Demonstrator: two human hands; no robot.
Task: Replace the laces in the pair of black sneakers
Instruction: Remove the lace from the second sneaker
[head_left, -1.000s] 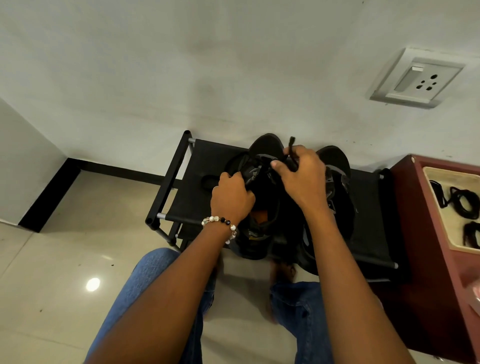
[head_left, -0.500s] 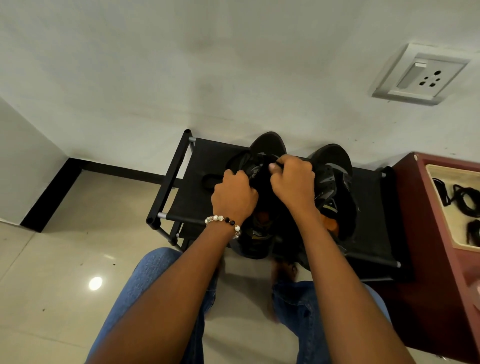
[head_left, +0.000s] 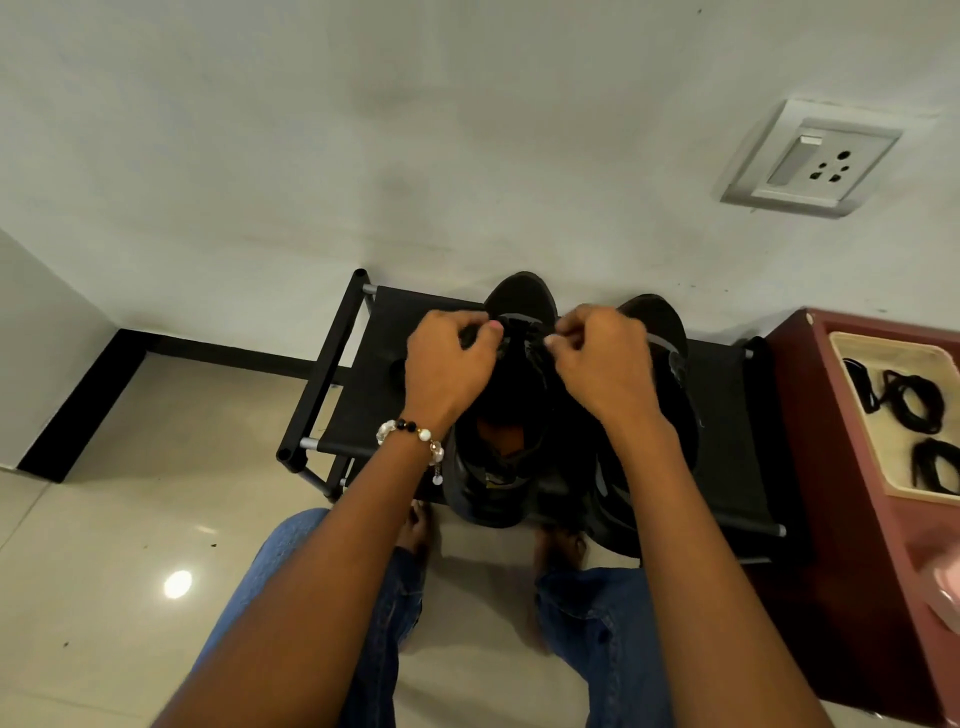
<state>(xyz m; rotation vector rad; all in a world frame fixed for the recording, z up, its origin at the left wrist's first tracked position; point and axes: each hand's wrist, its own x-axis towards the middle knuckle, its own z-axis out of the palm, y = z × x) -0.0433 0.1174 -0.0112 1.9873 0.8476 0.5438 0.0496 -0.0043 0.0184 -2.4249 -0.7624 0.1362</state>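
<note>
**Lace ends pinched over the left sneaker**

Against the pale wall, our black rack (head_left: 727, 415) carries both sneakers. The left sneaker (head_left: 511, 467) runs toe-to-wall, heel toward us, directly beneath our hands. Left hand (head_left: 447, 366) and right hand (head_left: 602, 364) sit apart, each pinching what looks like lace near its toe end.

Blue jeans (head_left: 384, 623), beaded bracelet (head_left: 413, 434)
</note>
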